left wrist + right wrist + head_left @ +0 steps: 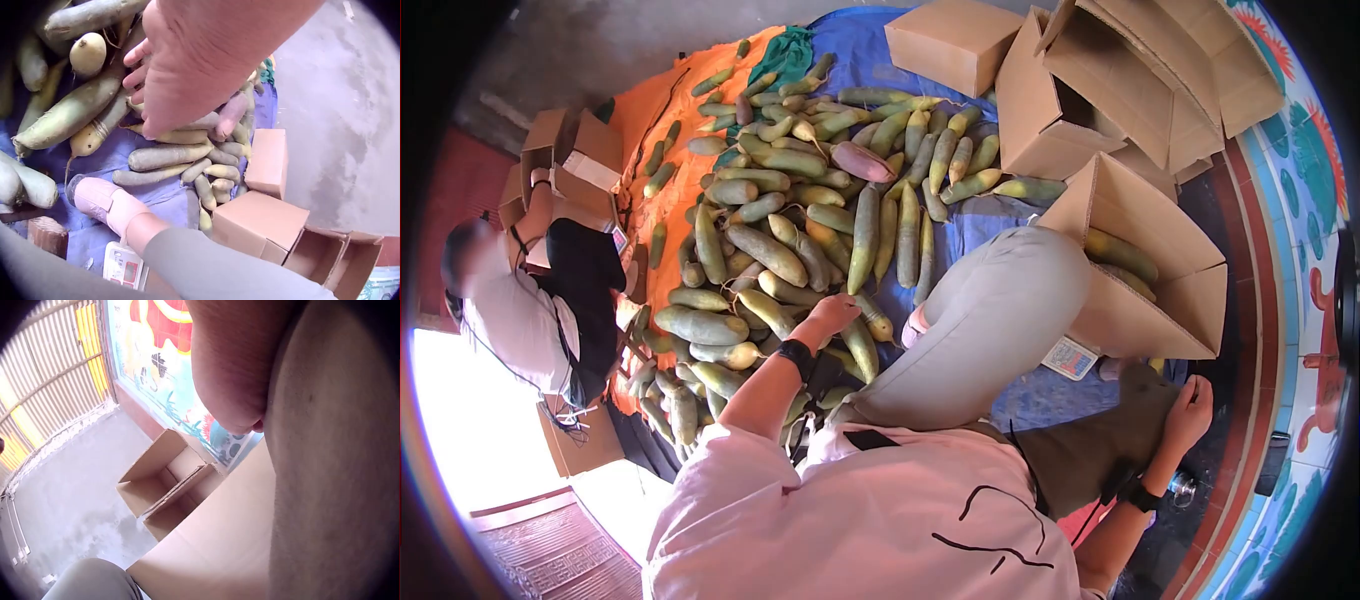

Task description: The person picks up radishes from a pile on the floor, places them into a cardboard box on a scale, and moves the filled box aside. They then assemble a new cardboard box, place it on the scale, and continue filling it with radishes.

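Note:
A large heap of long green radishes (770, 250) lies before me, many with pale tips and thin root tails. Over its near side is my left hand (835, 314), its fingers loosely spread just above the radishes; the left wrist view shows this hand (187, 75) with nothing gripped. One reddish-purple radish (863, 162) lies among the green ones. My right hand (1188, 412) rests against my bent right knee, fingers loosely curled and holding nothing. In the right wrist view that hand (234, 394) is partly hidden by the leg.
An open cardboard box (1160, 230) with a few radishes (1122, 255) inside stands right of my left knee. A white scale (1070, 358) sits beside it. More boxes (955, 45) stand at the back right. Orange (635, 95) and blue sheets lie underneath. Another person (525, 310) sits at left.

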`<state>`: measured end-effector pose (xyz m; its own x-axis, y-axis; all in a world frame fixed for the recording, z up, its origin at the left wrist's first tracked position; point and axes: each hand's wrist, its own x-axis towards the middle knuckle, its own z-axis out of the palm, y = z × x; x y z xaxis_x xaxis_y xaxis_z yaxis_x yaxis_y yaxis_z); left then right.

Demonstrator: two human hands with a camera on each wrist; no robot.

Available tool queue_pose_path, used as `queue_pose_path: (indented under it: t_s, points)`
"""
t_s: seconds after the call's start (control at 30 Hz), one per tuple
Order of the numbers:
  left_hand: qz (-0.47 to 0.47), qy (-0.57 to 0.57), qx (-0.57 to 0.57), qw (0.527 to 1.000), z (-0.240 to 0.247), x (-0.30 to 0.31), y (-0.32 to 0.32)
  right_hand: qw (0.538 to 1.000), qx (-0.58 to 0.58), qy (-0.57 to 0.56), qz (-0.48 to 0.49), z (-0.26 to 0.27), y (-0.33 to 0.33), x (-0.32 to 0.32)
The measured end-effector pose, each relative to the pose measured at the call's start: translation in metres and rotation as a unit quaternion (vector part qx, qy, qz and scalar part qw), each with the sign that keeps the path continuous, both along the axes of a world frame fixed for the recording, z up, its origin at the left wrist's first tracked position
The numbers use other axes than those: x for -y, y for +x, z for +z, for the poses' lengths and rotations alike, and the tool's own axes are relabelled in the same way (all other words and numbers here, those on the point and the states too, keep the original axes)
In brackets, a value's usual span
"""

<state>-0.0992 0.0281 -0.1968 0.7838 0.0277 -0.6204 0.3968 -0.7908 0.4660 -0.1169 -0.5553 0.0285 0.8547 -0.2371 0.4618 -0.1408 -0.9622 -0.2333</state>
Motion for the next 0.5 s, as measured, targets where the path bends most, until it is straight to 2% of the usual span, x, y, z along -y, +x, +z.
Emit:
queue_pose_path:
  t_s: [0.07,0.1,0.2,0.23,0.3,0.37,0.43,0.5]
  points:
    - [0.125,-0.067,0.012,0.99,-0.03,-0.005,0.007,1.0,-0.01,-0.011,-0.01,-0.001,-0.002,0.002]
    - [0.122,-0.069,0.01,0.99,-0.026,-0.003,0.011,0.999,-0.018,-0.019,-0.019,-0.001,-0.003,0.004]
    - [0.156,0.023,-0.009,0.987,-0.018,0.003,0.024,0.998,-0.032,-0.029,-0.043,0.002,-0.007,0.002]
    - [0.152,0.022,-0.01,0.988,-0.029,0.004,0.026,0.998,-0.033,-0.031,-0.048,0.003,-0.008,0.003]
    - [0.16,0.099,0.053,0.981,-0.054,0.004,0.029,0.997,-0.041,-0.054,-0.042,0.005,-0.012,0.006]
    - [0.163,0.074,0.039,0.983,-0.066,0.002,0.036,0.996,-0.042,-0.052,-0.053,-0.004,-0.017,0.018]
    - [0.214,0.011,0.005,0.977,-0.078,0.002,0.044,0.995,-0.043,-0.054,-0.075,-0.001,-0.026,0.021]
    - [0.214,0.017,0.026,0.976,-0.1,-0.003,0.047,0.994,-0.067,-0.033,-0.085,0.008,-0.022,0.007]
